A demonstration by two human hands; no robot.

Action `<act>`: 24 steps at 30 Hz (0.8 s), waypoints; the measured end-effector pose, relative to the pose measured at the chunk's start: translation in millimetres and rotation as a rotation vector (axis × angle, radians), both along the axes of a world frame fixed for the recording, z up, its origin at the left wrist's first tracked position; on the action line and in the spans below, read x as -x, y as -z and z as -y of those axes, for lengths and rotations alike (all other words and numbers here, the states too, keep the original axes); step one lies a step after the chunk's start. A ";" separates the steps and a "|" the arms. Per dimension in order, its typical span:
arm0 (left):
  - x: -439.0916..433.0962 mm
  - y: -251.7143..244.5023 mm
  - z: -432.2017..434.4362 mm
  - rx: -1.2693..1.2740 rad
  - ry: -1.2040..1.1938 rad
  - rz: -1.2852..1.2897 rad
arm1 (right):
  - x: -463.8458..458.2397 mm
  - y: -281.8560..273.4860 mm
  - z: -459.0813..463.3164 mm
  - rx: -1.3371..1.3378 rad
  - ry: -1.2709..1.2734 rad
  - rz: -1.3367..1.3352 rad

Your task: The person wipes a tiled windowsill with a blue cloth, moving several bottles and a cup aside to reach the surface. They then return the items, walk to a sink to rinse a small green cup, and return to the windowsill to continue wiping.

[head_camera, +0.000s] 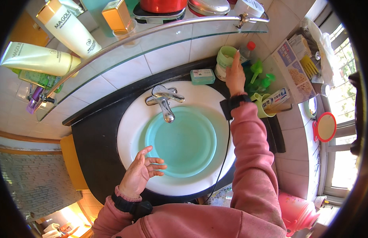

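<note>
My left hand (140,171) is held palm up over the near left rim of the white washbasin (127,166), fingers apart and with nothing in it. In the basin sits a round turquoise plastic washbowl (184,142) that appears to hold water. My right hand (235,76) reaches to the back right corner, beside a light green cylindrical container (222,67) that it partly covers. One finger points up along the container's rim; the other fingers are largely hidden, so a grip on anything cannot be made out. A chrome faucet (164,101) stands over the bowl.
A turquoise soap box (202,76) lies behind the basin. Green spray bottles (262,80) and a green cup (259,102) with toothpaste and a comb stand at right. A glass shelf (136,55) with a metal rail overhangs the back. A black cable (225,160) hangs from my right wrist.
</note>
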State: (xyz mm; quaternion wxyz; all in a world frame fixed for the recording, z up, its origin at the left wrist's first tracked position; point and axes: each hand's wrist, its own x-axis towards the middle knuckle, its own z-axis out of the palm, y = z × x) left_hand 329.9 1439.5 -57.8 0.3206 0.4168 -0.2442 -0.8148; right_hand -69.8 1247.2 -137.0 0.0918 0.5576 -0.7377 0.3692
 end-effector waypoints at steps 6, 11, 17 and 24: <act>-13.2 2.9 -9.9 -0.004 -0.008 0.026 | 3.2 0.8 -10.5 0.000 -0.041 0.012; -28.7 0.5 -20.3 0.044 -0.006 -0.023 | -43.1 -26.7 -82.7 0.036 -0.159 0.063; -69.6 -10.1 -44.2 0.194 -0.035 -0.150 | -155.3 -98.4 -194.9 -0.069 -0.547 0.079; -201.2 -28.2 -127.6 0.380 -0.149 -0.374 | -357.1 -147.5 -276.4 0.015 -1.362 -0.069</act>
